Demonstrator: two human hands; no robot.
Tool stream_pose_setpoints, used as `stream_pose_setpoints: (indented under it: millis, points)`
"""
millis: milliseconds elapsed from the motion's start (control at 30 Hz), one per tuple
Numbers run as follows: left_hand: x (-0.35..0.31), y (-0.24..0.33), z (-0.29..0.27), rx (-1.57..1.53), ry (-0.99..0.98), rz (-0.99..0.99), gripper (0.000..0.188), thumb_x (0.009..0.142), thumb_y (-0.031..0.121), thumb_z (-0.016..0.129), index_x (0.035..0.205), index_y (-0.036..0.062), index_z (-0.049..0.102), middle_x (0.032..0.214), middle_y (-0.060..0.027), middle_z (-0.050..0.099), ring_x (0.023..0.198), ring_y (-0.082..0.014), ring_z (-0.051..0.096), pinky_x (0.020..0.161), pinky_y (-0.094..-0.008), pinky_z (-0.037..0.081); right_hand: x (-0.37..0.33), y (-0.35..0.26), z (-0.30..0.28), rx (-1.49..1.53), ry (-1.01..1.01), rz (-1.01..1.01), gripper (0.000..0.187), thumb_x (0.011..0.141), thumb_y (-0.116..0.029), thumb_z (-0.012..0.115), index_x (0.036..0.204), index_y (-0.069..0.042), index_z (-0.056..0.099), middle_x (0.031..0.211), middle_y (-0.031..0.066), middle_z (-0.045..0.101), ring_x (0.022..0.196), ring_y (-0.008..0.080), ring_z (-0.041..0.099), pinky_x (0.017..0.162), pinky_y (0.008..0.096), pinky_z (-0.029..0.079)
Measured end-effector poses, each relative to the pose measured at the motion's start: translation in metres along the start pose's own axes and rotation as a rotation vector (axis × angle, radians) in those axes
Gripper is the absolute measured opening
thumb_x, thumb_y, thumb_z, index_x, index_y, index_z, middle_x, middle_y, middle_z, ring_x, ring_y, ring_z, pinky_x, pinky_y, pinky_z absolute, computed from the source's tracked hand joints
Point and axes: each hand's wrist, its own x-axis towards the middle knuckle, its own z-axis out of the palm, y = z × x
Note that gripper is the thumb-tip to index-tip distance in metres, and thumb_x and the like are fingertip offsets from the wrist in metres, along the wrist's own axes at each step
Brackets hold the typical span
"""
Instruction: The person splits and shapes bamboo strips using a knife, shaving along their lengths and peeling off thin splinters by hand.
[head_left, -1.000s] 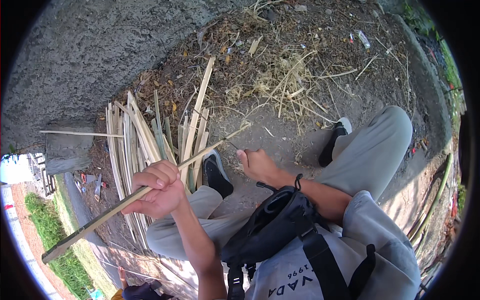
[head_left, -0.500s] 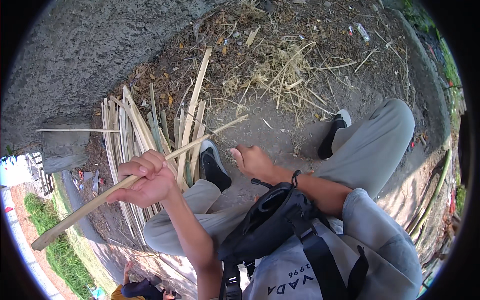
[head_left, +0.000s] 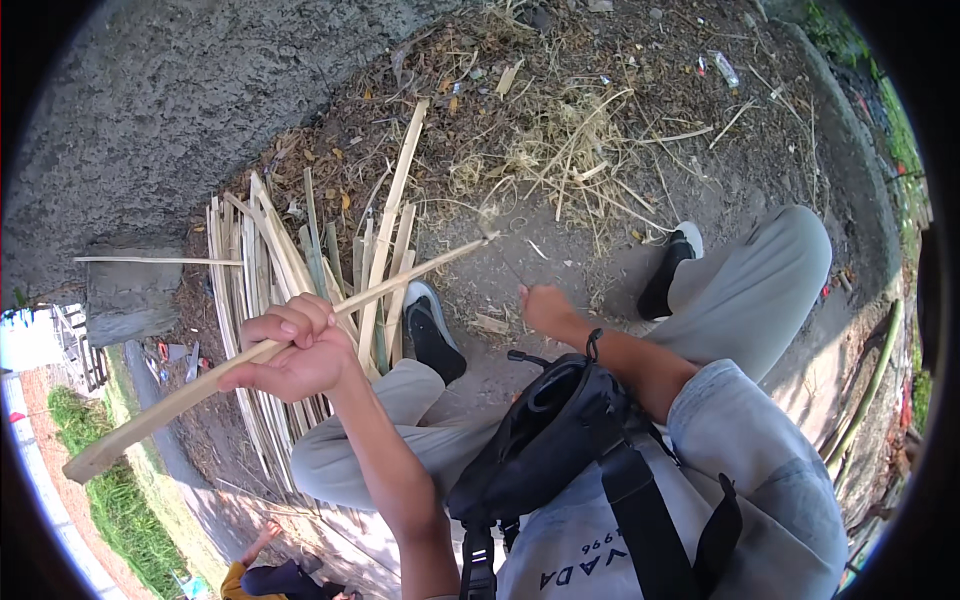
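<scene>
My left hand (head_left: 295, 350) is closed round a long pale bamboo strip (head_left: 400, 278). The strip slants from the lower left up to the middle of the view, its near end wider and its far end thin. Beyond that thin end my right hand (head_left: 548, 308) is closed in a fist on a knife (head_left: 511, 267). Only its thin dark blade shows, pointing toward the strip's tip, and the handle is hidden in the fist. Curly shavings (head_left: 490, 215) hang at the tip. It is unclear whether the blade touches the strip.
A bundle of split strips (head_left: 245, 270) lies beside my left foot (head_left: 432, 335). Shavings (head_left: 570, 150) litter the dirt ahead, below a rough grey wall (head_left: 180, 120). A black bag (head_left: 540, 430) rests at my waist. Another person (head_left: 280, 578) is at the lower left.
My right hand has moved right and slightly down, away from the bamboo strip, and the blade has swung out past its tip. Fresh shavings show there. My left hand has hardly moved.
</scene>
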Motion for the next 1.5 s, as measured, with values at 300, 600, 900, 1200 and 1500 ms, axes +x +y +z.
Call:
stream_pose_setpoints:
  millis: [300,600,900,1200,1500]
  points:
    - [0.008,-0.003,0.002,0.081,0.035,0.04,0.075,0.09,0.074,0.022,0.066,0.0065,0.044,0.043,-0.0007,0.03,0.034,-0.0115,0.02,0.035,-0.0266,0.018,-0.053,-0.08,-0.031,0.196,0.056,-0.343,0.05,0.099,-0.036,0.041,0.093,0.007,0.065,0.076,0.0307,0.062,0.078,0.0496,0.062,0.073,0.0544,0.051]
    - [0.004,-0.007,0.0,0.1,0.011,0.035,0.076,0.09,0.074,0.021,0.066,0.0068,0.046,0.043,-0.0003,0.03,0.034,-0.0113,0.021,0.034,-0.0258,0.019,0.0,-0.021,-0.016,0.005,0.002,-0.103,0.054,0.1,-0.037,0.034,0.088,0.005,0.065,0.075,0.031,0.062,0.075,0.05,0.062,0.071,0.0554,0.051]
    - [0.011,-0.009,-0.004,0.026,0.059,0.066,0.073,0.092,0.071,0.02,0.066,0.0076,0.045,0.044,-0.0004,0.03,0.033,-0.0102,0.02,0.033,-0.0253,0.017,0.033,0.059,0.01,-0.092,0.004,0.014,0.05,0.099,-0.034,0.034,0.09,0.005,0.065,0.082,0.0307,0.064,0.083,0.0487,0.063,0.076,0.0556,0.05]
    - [0.003,-0.004,0.006,0.083,0.052,0.021,0.072,0.094,0.069,0.022,0.067,0.0071,0.049,0.045,-0.001,0.03,0.036,-0.012,0.023,0.037,-0.0265,0.02,0.007,0.004,-0.014,0.158,-0.046,0.24,0.059,0.097,-0.04,0.035,0.078,0.006,0.066,0.083,0.0306,0.064,0.085,0.0507,0.061,0.079,0.0548,0.049]
    - [0.015,-0.003,-0.005,0.205,0.292,0.033,0.071,0.094,0.068,0.023,0.07,0.0071,0.049,0.049,-0.0017,0.032,0.038,-0.0127,0.028,0.039,-0.0262,0.028,-0.01,0.021,-0.044,-0.072,-0.148,0.216,0.05,0.094,-0.039,0.041,0.093,0.003,0.069,0.096,0.0276,0.066,0.094,0.0468,0.062,0.085,0.0509,0.05]
